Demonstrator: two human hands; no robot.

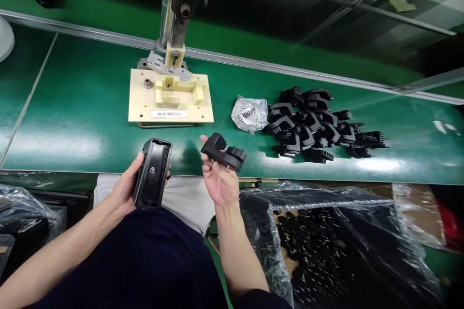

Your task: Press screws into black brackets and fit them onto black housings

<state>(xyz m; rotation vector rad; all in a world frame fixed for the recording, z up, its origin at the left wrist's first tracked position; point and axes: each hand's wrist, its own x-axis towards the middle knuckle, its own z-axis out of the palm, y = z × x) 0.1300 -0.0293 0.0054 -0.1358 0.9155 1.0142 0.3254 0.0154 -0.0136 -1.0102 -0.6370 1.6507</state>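
My left hand (132, 178) is wrapped round a black plastic housing (152, 174), an oblong hollow piece with a small metal screw or nut at the middle of its floor. Its open side faces up toward me. In my right hand (221, 178) is a black clamp part (224, 151) with a ridged jaw at one end and a knurled knob at the other. My fingers hold it from below, just above the table's front edge. The two pieces are apart. Beyond them stands a cream fixture plate (137, 101) under a press (177, 24).
A pile of black clamp parts (308, 125) lies on the green table (90, 116) to the right. Beside it sits a clear plastic bag (250, 113) with small metal pieces. Below the edge, a plastic-lined box (268, 231) holds many black knobs with metal pins (315, 256).
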